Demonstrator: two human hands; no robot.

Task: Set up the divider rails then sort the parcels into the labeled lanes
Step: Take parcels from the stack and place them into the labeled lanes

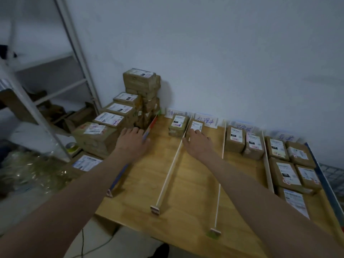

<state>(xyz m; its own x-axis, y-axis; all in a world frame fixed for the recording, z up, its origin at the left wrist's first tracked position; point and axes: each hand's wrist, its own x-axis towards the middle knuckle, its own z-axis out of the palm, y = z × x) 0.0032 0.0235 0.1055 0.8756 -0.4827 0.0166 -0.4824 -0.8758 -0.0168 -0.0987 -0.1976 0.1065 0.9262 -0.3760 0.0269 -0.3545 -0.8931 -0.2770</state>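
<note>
Your right hand (198,141) rests on top of a brown parcel (195,128) at the far end of the second lane on the wooden bench (186,183); its fingers lie fairly straight and close together over the white shipping label, and you cannot tell whether the thumb curls round the side. That parcel sits just right of the long wooden divider rail (172,164), which runs from the near edge of the bench to the wall. Just left of this rail, another parcel (177,125) stands at the far end of the first lane, below a handwritten label card (175,113).

Your left hand (133,139) reaches toward the left edge of the bench, fingers loosely spread and holding nothing, beside the coloured edge rail (150,127). Left of that rail, a stack of unsorted parcels (141,90) stands against the wall, with more in a row in front of it.

Right of the central rail, a thinner rail (220,164) and a further one (268,164) fence off lanes that hold several parcels each.
</note>
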